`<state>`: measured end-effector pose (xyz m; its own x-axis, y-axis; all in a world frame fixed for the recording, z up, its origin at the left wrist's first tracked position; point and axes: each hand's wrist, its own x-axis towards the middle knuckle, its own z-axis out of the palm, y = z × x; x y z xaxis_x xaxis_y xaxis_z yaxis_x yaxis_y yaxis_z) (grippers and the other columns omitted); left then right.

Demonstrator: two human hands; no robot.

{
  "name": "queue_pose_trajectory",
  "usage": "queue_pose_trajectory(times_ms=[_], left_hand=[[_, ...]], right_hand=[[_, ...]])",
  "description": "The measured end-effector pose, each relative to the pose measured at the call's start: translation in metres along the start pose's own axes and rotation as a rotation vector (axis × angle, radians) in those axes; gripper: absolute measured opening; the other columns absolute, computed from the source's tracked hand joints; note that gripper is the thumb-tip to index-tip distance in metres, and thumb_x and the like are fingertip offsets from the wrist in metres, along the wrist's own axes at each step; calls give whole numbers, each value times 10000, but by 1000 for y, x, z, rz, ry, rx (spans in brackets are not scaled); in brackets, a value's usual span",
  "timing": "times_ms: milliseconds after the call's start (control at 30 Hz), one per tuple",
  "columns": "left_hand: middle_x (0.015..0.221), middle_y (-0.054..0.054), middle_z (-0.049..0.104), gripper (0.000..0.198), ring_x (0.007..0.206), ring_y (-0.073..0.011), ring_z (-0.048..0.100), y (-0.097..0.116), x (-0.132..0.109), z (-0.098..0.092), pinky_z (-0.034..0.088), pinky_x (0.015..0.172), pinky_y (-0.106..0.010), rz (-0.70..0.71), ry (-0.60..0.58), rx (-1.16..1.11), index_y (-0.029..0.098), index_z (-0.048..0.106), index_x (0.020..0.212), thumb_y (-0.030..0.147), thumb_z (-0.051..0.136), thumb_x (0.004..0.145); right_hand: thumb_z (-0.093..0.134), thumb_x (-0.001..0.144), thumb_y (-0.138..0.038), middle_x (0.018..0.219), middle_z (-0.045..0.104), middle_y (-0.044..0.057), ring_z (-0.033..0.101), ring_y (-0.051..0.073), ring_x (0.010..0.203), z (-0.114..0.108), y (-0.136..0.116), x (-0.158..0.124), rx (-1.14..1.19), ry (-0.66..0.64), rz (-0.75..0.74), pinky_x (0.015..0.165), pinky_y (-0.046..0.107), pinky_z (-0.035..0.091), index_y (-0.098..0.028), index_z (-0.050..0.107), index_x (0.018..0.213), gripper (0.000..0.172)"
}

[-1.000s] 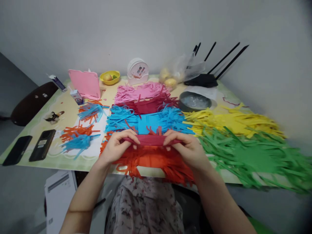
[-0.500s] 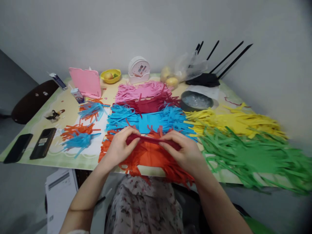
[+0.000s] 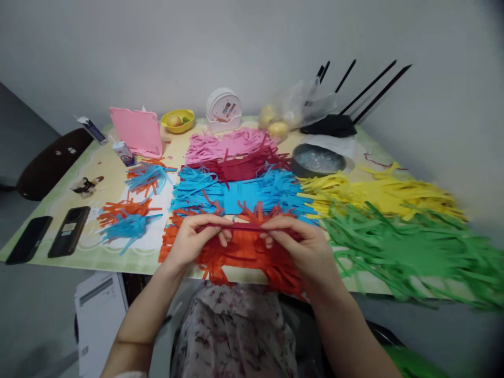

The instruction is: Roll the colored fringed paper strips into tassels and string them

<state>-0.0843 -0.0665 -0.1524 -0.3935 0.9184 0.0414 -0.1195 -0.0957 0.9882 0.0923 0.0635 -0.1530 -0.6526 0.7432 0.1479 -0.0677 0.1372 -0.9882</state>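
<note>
Between my two hands a narrow dark red paper strip (image 3: 247, 227) is stretched level above fringed orange paper (image 3: 246, 247). My left hand (image 3: 197, 236) pinches its left end between thumb and fingers. At the other end my right hand (image 3: 301, 241) pinches it the same way. Part of the strip is hidden behind my fingers. Just beyond my hands lies fringed blue paper (image 3: 241, 197), then fringed dark red paper (image 3: 244, 167) and fringed pink paper (image 3: 232, 144). To the left, small orange and blue fringe bundles (image 3: 132, 224) rest on a white sheet.
Fringed yellow paper (image 3: 389, 197) and green paper (image 3: 417, 252) spread over the right side. A dark bowl (image 3: 301, 170), a router (image 3: 328, 127), a bag of fruit (image 3: 277, 128) and a pink tablet case (image 3: 137, 134) stand farther back. Two phones (image 3: 69, 231) lie at left.
The red strip between my hands has become narrower and straighter. My fingers have turned, with more fingertips now showing under the strip. The view has shifted slightly.
</note>
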Motion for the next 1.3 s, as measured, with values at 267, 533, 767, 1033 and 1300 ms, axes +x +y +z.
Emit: queue_pose_trajectory(times_ms=[267,533,767,1033,1300], left_hand=[[705,-25,669,195,635,-135,632,-4,-8,-2,505,683,-272,18,12,36,154,611,791,331,679,838],[1022,-66,709,185,909,-171,667,3,-15,-1,494,823,-272,208,49,690,193,624,1076,251,563,911],[752,-36,711,143,683,-147,685,3,-17,3,521,661,-239,13,1,272,166,571,850,296,623,878],[713,-50,741,179,665,-145,694,-7,-14,6,539,712,-259,53,1,68,163,771,943,232,619,876],[674,-56,705,167,685,-166,673,-15,-13,3,523,712,-285,78,-54,52,156,761,809,214,609,850]], right_hand=[[602,828,-215,668,697,10,647,151,594,2,4,-7,-57,-60,-70,562,256,523,-215,720,738,149],[582,888,-224,952,744,71,696,209,872,4,1,-13,-513,-54,-244,794,324,543,-213,696,965,137],[669,838,-314,753,747,24,715,174,653,7,9,-16,-19,-86,65,646,286,589,-222,637,840,98],[663,809,-233,730,765,26,717,170,634,4,9,-14,51,-49,42,631,284,604,-243,790,860,137],[611,772,-120,676,741,16,665,123,526,4,17,-11,184,-39,-31,511,213,542,-210,759,726,179]])
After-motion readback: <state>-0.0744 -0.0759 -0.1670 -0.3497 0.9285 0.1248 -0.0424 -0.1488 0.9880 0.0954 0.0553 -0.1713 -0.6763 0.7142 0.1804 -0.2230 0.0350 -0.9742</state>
